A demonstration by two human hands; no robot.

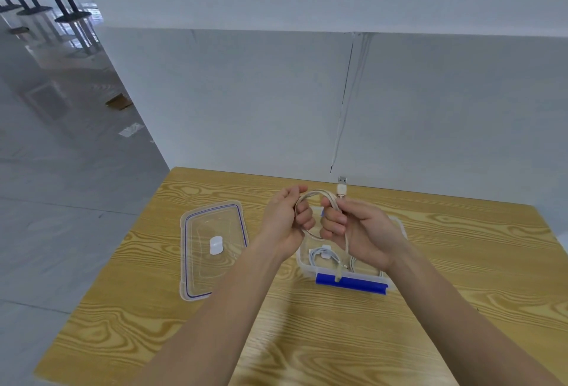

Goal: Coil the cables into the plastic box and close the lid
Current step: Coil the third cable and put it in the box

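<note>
Over the box [304, 265], near the surface's [307, 339] far edge, left hand [285, 216] and right hand [362, 232] each grip the cable [313, 193] in a loop; small, even loops should fit inside best.

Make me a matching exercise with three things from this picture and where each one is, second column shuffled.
1. beige braided USB cable
2. clear plastic lid with blue seal
3. white cable

A. inside the clear plastic box
B. gripped by the left hand and the right hand
C. flat on the wooden table, left of the box

Pairs: 1-B, 2-C, 3-A.
</note>
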